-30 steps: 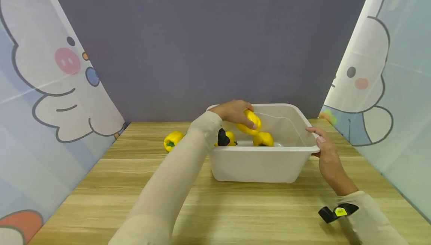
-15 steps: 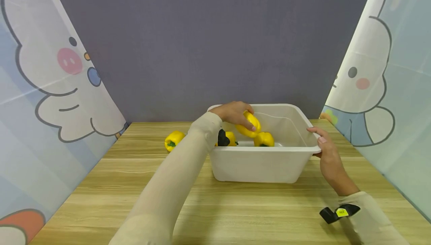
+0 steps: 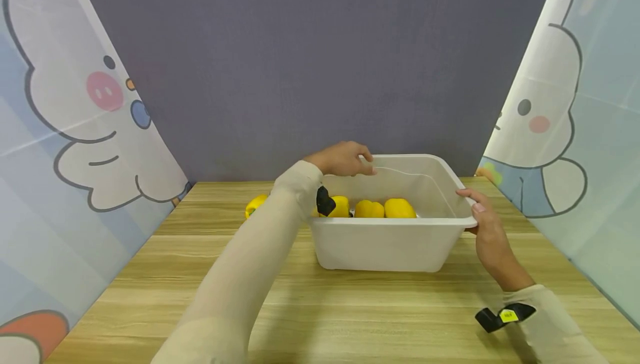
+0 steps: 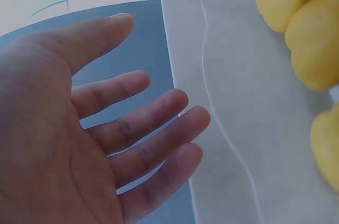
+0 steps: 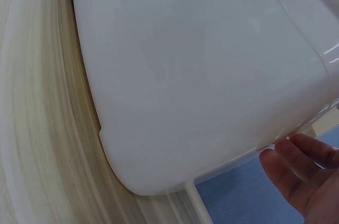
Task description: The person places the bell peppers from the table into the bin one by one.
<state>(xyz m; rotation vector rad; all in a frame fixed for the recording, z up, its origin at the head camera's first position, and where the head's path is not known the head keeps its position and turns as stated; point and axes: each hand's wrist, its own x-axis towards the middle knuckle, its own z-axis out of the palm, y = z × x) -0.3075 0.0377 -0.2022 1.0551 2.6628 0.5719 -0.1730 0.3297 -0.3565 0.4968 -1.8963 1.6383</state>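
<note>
My left hand (image 3: pixel 344 159) hovers over the back left rim of a white plastic bin (image 3: pixel 385 247), its fingers spread and holding nothing. Inside the bin lie yellow bell peppers: one on the left (image 3: pixel 341 207), a middle pepper (image 3: pixel 370 209) and a right-hand pepper (image 3: pixel 399 208). In the left wrist view several peppers (image 4: pixel 318 44) sit apart from the left hand (image 4: pixel 106 128). The right hand (image 3: pixel 489 239) grips the bin's right rim, thumb on top and fingers beneath; its fingers show under the rim in the right wrist view.
Another yellow bell pepper (image 3: pixel 255 205) lies on the wooden table (image 3: pixel 200 264), left of the bin and partly hidden by the left sleeve (image 3: pixel 255 253). A dark grey panel (image 3: pixel 320 64) stands behind, with cartoon-printed sheets (image 3: pixel 600 130) on both sides.
The left hand has let go of a bell pepper, which now lies in the bin beside the others, and has risen slightly leftward. The right hand has stayed on the rim.
</note>
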